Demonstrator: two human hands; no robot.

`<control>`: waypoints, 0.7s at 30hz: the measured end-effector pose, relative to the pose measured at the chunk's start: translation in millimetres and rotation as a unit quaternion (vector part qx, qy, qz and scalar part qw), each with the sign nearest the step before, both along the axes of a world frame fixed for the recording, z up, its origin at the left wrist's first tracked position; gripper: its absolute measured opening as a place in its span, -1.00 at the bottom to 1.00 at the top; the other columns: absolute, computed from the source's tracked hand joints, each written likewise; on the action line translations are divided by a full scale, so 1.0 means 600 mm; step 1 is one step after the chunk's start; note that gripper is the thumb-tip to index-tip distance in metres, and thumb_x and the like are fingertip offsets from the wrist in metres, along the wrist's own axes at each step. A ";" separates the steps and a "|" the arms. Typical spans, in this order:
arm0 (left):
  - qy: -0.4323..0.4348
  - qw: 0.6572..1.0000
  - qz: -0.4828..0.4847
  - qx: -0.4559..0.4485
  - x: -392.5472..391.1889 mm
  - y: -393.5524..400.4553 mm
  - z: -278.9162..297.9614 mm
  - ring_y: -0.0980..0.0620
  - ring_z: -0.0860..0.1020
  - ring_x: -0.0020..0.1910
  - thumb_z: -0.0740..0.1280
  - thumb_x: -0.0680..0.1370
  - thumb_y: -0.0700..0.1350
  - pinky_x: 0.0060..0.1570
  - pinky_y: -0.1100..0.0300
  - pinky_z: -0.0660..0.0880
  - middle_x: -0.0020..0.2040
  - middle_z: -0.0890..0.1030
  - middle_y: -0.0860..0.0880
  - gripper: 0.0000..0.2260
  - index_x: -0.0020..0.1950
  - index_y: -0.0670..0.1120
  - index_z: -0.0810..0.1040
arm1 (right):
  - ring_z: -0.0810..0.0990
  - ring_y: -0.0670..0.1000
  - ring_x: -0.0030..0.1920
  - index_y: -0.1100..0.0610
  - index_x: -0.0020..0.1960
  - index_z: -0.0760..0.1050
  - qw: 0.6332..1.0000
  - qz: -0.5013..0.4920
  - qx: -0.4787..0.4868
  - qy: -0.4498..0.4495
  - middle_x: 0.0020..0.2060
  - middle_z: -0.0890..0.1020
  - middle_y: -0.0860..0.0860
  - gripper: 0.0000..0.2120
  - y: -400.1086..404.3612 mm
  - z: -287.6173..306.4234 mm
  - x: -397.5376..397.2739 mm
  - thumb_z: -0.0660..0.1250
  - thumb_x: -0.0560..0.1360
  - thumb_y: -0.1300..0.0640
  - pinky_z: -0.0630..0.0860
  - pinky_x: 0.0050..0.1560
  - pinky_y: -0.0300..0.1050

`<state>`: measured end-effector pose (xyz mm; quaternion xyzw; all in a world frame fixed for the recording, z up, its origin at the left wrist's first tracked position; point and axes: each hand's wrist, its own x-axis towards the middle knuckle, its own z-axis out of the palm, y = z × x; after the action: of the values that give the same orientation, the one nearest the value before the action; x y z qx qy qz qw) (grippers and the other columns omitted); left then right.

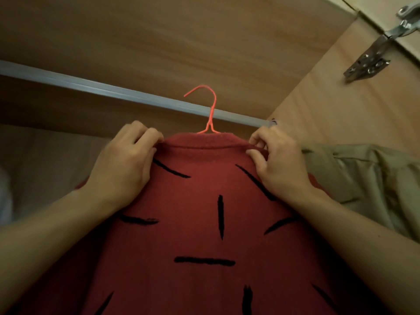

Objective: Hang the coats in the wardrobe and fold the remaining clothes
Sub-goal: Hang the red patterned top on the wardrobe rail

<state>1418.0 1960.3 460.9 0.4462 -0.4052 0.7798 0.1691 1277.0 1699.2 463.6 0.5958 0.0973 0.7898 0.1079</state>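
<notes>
Both the left hand [122,164] and the right hand [276,163] pinch the shoulders of the red coat [200,223] at frame centre, and its orange hanger [210,114], hook seemingly over the rail [113,92], may slip off if tugged.

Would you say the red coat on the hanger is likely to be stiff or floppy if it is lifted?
Probably floppy: the red coat drapes from its orange hanger. Its surface looks fuzzy, so it is unlikely to be slippery under the left hand or the right hand.
</notes>
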 end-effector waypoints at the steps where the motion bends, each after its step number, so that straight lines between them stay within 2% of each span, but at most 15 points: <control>1: 0.007 1.000 -0.007 0.001 0.013 -0.009 0.010 -0.18 0.50 -0.08 0.36 0.52 -0.34 -0.20 -0.15 0.52 -0.04 0.51 -0.16 -0.84 0.09 -0.22 0.57 | 0.48 0.06 -0.15 0.11 -0.09 0.49 1.000 -0.007 0.009 0.002 -0.21 0.50 0.02 -0.86 -0.003 0.012 0.009 0.44 0.43 0.21 0.46 -0.10 0.09; 5: 0.011 1.000 -0.015 0.011 0.049 -0.032 0.065 -0.20 0.50 -0.09 0.36 0.52 -0.36 -0.18 -0.15 0.52 -0.07 0.51 -0.17 -0.84 0.08 -0.22 0.58 | 0.49 0.08 -0.13 0.13 -0.11 0.51 0.998 -0.032 0.038 0.043 -0.19 0.52 0.03 -0.89 -0.010 0.061 0.029 0.44 0.45 0.20 0.45 -0.03 0.10; 10: 0.010 0.999 -0.025 0.027 0.077 -0.068 0.118 -0.20 0.49 -0.10 0.33 0.55 -0.33 -0.15 -0.14 0.52 -0.08 0.50 -0.18 -0.86 0.08 -0.21 0.59 | 0.49 0.10 -0.10 0.14 -0.14 0.53 0.996 -0.066 0.049 0.039 -0.17 0.51 0.03 -0.91 -0.026 0.101 0.032 0.44 0.45 0.21 0.41 0.01 0.07; 14: 0.014 0.999 -0.014 0.038 0.113 -0.095 0.138 -0.20 0.49 -0.09 0.32 0.56 -0.31 -0.18 -0.16 0.53 -0.07 0.48 -0.16 -0.85 0.10 -0.18 0.56 | 0.51 0.10 -0.04 0.13 -0.12 0.51 0.993 -0.080 0.066 0.062 -0.13 0.54 0.05 -0.90 -0.042 0.106 0.042 0.43 0.46 0.18 0.38 0.16 0.09; 15: 0.018 0.999 -0.020 0.032 0.123 -0.106 0.135 -0.20 0.48 -0.10 0.32 0.55 -0.33 -0.18 -0.16 0.52 -0.06 0.48 -0.16 -0.84 0.11 -0.17 0.56 | 0.51 0.11 -0.04 0.13 -0.12 0.50 0.992 -0.079 0.073 0.059 -0.13 0.54 0.06 -0.90 -0.046 0.100 0.046 0.43 0.46 0.18 0.39 0.15 0.08; 18: 0.072 0.995 -0.057 0.033 0.150 -0.158 0.099 -0.22 0.49 -0.09 0.32 0.53 -0.36 -0.16 -0.18 0.52 -0.03 0.50 -0.16 -0.80 0.11 -0.16 0.54 | 0.51 0.14 -0.03 0.13 -0.11 0.47 0.986 -0.111 0.098 0.072 -0.10 0.52 0.08 -0.87 -0.062 0.067 0.059 0.43 0.48 0.16 0.45 -0.04 0.06; 21: 0.111 0.988 -0.103 0.009 0.158 -0.202 0.067 -0.21 0.51 -0.04 0.29 0.53 -0.35 -0.16 -0.14 0.53 0.00 0.51 -0.13 -0.79 0.11 -0.15 0.53 | 0.51 0.16 -0.03 0.15 -0.08 0.49 0.984 -0.139 0.089 0.074 -0.08 0.52 0.11 -0.87 -0.070 0.048 0.045 0.43 0.48 0.16 0.46 -0.08 0.06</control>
<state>1513.0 1839.2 501.0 0.4878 -0.4346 0.7000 0.2884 1304.2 1657.1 492.7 0.6675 -0.0493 0.7263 0.1561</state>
